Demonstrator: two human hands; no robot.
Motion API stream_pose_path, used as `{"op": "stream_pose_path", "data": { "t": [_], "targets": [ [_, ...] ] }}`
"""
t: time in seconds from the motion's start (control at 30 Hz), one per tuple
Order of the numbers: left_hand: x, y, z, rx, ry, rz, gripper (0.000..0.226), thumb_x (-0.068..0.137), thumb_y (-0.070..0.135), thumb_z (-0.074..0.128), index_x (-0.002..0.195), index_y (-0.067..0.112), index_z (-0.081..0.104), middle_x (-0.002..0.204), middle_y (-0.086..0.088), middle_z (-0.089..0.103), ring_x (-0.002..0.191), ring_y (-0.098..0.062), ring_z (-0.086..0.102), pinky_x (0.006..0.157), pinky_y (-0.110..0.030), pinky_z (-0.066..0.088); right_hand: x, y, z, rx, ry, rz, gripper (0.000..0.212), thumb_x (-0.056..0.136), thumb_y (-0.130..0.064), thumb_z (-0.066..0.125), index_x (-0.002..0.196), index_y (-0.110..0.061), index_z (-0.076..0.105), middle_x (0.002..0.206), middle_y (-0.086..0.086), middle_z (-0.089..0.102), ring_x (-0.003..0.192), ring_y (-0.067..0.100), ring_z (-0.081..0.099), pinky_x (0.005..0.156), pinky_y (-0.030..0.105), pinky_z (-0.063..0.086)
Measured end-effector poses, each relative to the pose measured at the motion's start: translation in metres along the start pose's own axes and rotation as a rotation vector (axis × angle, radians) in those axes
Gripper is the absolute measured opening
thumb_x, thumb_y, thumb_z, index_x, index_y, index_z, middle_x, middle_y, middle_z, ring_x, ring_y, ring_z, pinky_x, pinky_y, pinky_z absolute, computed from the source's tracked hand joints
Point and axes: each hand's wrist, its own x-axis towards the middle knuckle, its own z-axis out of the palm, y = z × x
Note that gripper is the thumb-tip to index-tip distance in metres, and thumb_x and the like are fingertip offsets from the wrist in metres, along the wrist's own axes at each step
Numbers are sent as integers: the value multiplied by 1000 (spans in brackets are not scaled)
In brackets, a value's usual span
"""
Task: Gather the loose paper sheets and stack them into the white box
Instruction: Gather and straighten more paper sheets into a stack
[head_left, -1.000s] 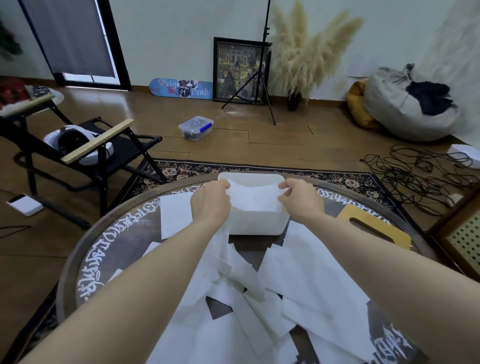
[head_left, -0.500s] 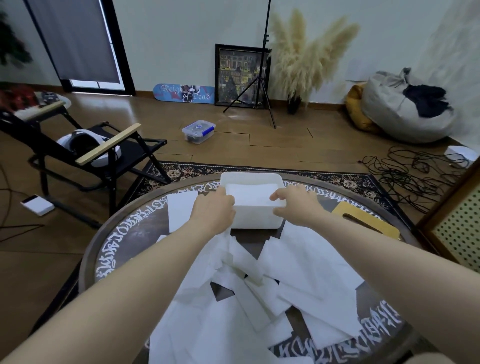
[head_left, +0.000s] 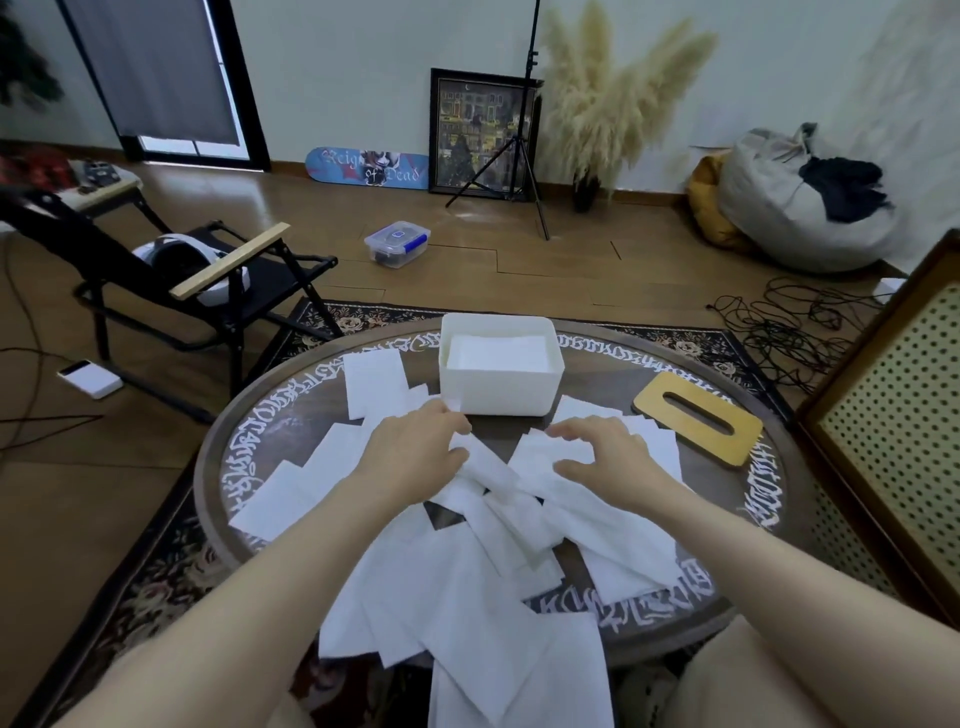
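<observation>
One white box (head_left: 498, 387), open-topped, near the far rim of one round table (head_left: 228, 457), with white paper already stacked inside. Loose paper sheets (head_left: 467, 587) too many and too overlapped for an exact count (well over a dozen), spread from beside the box down over the near rim. Two hands, both just short of the box's near wall. Left hand (head_left: 415, 454) laid palm-down on the pile, fingers bent, thumb and fingers apparently pinching a crumpled sheet edge. Right hand (head_left: 602, 452) spread over the sheets, fingers arched and parted, fingertips pressing paper, nothing plainly grasped.

One yellow wooden lid (head_left: 698, 418) with a slot, flat on the table to the right of the box, apart from it, near the right rim. Bare dark tabletop between the hands and around the box's corners; box's top unobstructed. Several sheets overhanging the near edge.

Around the table: one black folding chair (head_left: 208, 280) at left with a white headset on its seat, one clear plastic container (head_left: 397, 243) on the floor beyond, one tripod (head_left: 524, 130), tangled cables (head_left: 779, 327) at right, a perforated panel (head_left: 893, 410) close against the right rim.
</observation>
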Motion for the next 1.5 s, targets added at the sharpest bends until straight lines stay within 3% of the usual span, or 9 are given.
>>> {"op": "stream_pose_path", "data": {
  "t": [0.3,0.47,0.63,0.9,1.03,1.1,1.17,1.33,1.5],
  "targets": [
    [-54,2,13,9,-107,-17,32,97,39,47,126,29,54,130,7,49,110,-19,56,90,-33,43,-60,3,16,-12,-99,-7,35,89,-30,63,123,-30,58,115,-6,59,114,15,45,98,39,36],
    [-76,1,27,27,-163,4,32,98,37,45,128,29,53,130,6,49,113,-17,54,89,-30,41,-84,6,33,-13,-217,5,25,80,-31,69,105,-29,64,92,-13,63,98,12,55,87,35,43],
    [-83,2,43,-2,-206,10,33,97,37,48,128,28,53,137,8,46,118,-14,52,88,-27,38,-97,6,43,-83,-318,2,33,76,-38,73,105,-27,62,93,-10,59,87,10,48,76,26,30],
    [-75,9,50,-11,-241,35,35,98,37,47,130,26,52,137,6,46,119,-14,51,89,-27,39,-98,2,47,11,-367,114,24,72,-41,76,87,-25,65,78,-14,54,71,3,51,69,21,31],
    [-75,14,57,-91,-313,97,42,90,48,56,128,31,52,130,8,49,117,-12,51,92,-28,41,-97,2,44,-7,-418,153,45,68,-57,76,99,-26,64,91,-16,56,87,5,54,82,24,37],
    [-79,20,65,-66,-406,187,52,82,52,64,128,34,51,125,9,49,117,-12,47,94,-29,38,-97,2,42,-39,-479,162,52,66,-56,78,106,-29,60,102,-14,54,99,9,53,89,26,37],
    [-80,24,73,22,-429,267,57,78,51,68,129,34,50,124,8,46,117,-13,42,92,-27,32,-97,2,42,-45,-507,168,50,67,-50,80,107,-30,57,105,-14,53,101,10,51,84,25,36],
    [-69,21,79,10,-300,290,63,77,48,70,134,34,48,127,7,45,119,-13,38,94,-26,27,-91,4,47,3,-464,126,22,74,-34,76,81,-27,56,93,-8,59,92,15,56,73,25,35],
    [-59,16,85,88,-219,260,61,84,44,64,140,30,43,129,4,45,120,-17,38,97,-27,26,-76,6,44,4,-258,110,15,82,-32,70,84,-24,58,73,-8,53,77,18,51,73,29,31]
  ]
}}
